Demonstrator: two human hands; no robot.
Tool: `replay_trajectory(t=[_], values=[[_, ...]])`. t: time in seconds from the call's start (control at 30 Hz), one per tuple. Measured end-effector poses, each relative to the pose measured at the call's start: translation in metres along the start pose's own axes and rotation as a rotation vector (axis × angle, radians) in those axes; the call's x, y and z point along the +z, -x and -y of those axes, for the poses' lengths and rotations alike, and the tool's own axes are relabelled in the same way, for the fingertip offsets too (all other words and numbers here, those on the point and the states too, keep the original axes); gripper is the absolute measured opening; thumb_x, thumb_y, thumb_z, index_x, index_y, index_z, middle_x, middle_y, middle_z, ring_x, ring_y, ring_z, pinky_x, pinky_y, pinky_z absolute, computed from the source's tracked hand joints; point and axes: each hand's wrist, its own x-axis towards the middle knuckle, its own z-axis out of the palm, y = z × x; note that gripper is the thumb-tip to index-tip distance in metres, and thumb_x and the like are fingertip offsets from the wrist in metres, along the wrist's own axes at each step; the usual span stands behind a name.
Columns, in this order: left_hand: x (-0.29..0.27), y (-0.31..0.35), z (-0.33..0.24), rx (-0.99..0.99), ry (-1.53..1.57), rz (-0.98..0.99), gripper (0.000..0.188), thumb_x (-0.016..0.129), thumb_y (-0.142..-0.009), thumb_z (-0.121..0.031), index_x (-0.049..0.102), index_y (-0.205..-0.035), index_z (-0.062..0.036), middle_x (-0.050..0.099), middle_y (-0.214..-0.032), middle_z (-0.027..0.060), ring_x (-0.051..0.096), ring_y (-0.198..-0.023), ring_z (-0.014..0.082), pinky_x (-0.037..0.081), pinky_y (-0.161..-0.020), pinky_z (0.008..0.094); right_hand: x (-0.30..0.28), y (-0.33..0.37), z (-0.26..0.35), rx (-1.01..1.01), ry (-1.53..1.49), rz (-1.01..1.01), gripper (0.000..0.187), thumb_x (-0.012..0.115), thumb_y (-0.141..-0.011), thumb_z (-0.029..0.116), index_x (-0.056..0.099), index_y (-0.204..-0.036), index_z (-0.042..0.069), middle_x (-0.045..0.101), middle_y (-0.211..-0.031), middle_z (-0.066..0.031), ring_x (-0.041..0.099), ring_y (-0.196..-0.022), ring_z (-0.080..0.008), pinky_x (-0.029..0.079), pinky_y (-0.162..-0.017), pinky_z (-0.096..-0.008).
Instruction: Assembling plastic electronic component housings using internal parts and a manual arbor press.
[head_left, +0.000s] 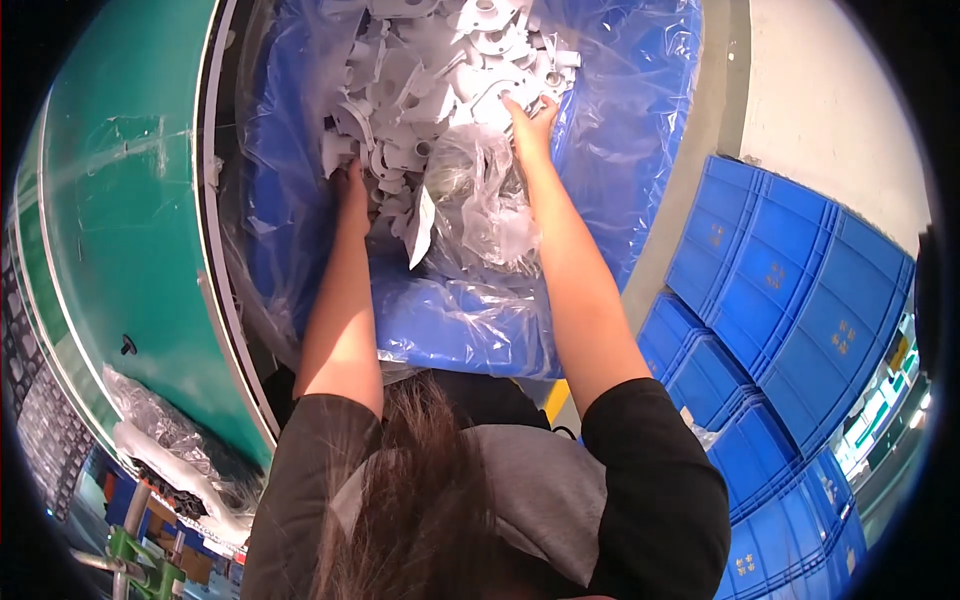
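A heap of white plastic parts (410, 110), with curved flanges and round holes, lies in a blue bin (630, 120) lined with clear plastic film. My right hand (532, 128) reaches to the heap's right side, thumb and fingers spread against the parts. At the heap's lower left, my left hand (350, 178) touches it, its fingers mostly hidden among the pieces. Between my forearms is a crumpled clear plastic bag (485, 205), and a small white slip (422, 228) sticks up beside it.
To the left runs a green work surface (130, 220) with a pale raised edge, a small black part (128, 345) and a plastic bag (170, 420) on it. Stacked blue crates (770, 270) stand on the right, near a pale wall (830, 80).
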Motion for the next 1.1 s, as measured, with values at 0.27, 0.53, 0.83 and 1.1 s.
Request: replay_trajectory(t=[0.27, 0.53, 0.83, 1.1], values=[[0.023, 0.025, -0.033, 0.181, -0.558, -0.059, 0.059, 0.047, -0.082, -0.052, 0.062, -0.102, 0.0023, 0.059, -0.106, 0.0255, 0.053, -0.103, 0.0426, 0.042, -0.086, 0.0417, -0.027, -0.040, -0.033, 0.283, -0.384, 0.197, 0.089, 0.071, -0.070, 0.039, 0.026, -0.139, 0.007, 0.042, -0.130, -0.0209, 0.050, -0.111, -0.0322, 0.046, -0.085, -0.0391], [0.035, 0.019, -0.036, 0.282, -0.252, -0.004, 0.060, 0.052, -0.080, -0.052, 0.061, -0.106, 0.0006, 0.060, -0.107, 0.0232, 0.056, -0.102, 0.0346, 0.041, -0.086, 0.0367, -0.009, -0.033, -0.017, 0.339, -0.560, 0.136, 0.050, 0.060, -0.081, 0.044, 0.050, -0.117, 0.010, 0.061, -0.101, -0.0058, 0.058, -0.094, -0.0210, 0.048, -0.079, -0.0330], [0.037, 0.053, -0.068, -0.072, 0.180, 0.345, 0.069, 0.055, -0.078, -0.062, 0.044, -0.128, -0.0156, 0.050, -0.122, 0.0043, 0.050, -0.104, 0.0217, 0.042, -0.081, 0.0428, -0.017, -0.030, 0.018, 0.453, -1.022, 0.396, 0.050, 0.054, -0.085, 0.049, 0.051, -0.116, 0.010, 0.060, -0.108, -0.0083, 0.058, -0.096, -0.0241, 0.048, -0.082, -0.0388], [0.034, -0.003, -0.071, -0.036, 0.310, 0.402, 0.071, 0.043, -0.082, -0.066, 0.044, -0.130, -0.0136, 0.053, -0.121, 0.0046, 0.052, -0.110, 0.0203, 0.042, -0.092, 0.0343, 0.008, -0.038, 0.018, 0.310, -0.906, 0.351, 0.053, 0.053, -0.088, 0.043, 0.045, -0.127, 0.009, 0.053, -0.123, -0.0091, 0.053, -0.110, -0.0260, 0.042, -0.094, -0.0423]])
